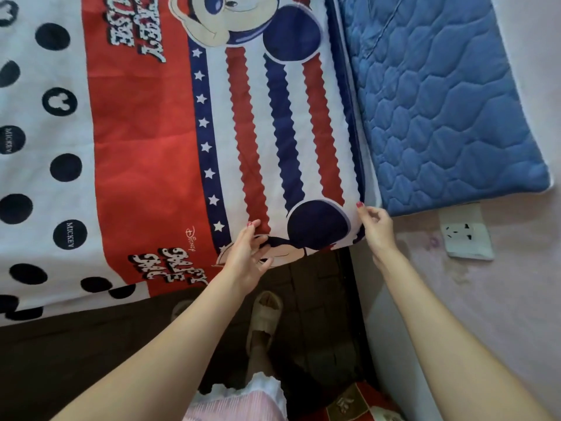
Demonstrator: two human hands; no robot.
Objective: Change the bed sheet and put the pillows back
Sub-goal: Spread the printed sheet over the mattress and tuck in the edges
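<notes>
The bed sheet (145,165) is spread flat over the bed; it is printed with cartoon mice, a red band, black dots and wavy red and blue stripes. My left hand (246,259) lies at the sheet's near edge with its fingers spread and straight, touching the fabric. My right hand (376,227) is at the sheet's near right corner, by the wall, with fingers curled and the index fingertip and thumb pinching the corner's edge. No pillows are in view.
A blue quilted pad (440,101) leans against the pink wall (501,314) right of the bed. A white wall socket (466,235) sits just below it. My slippered foot (264,317) stands on the dark floor (91,360). A red patterned cloth (355,402) lies bottom right.
</notes>
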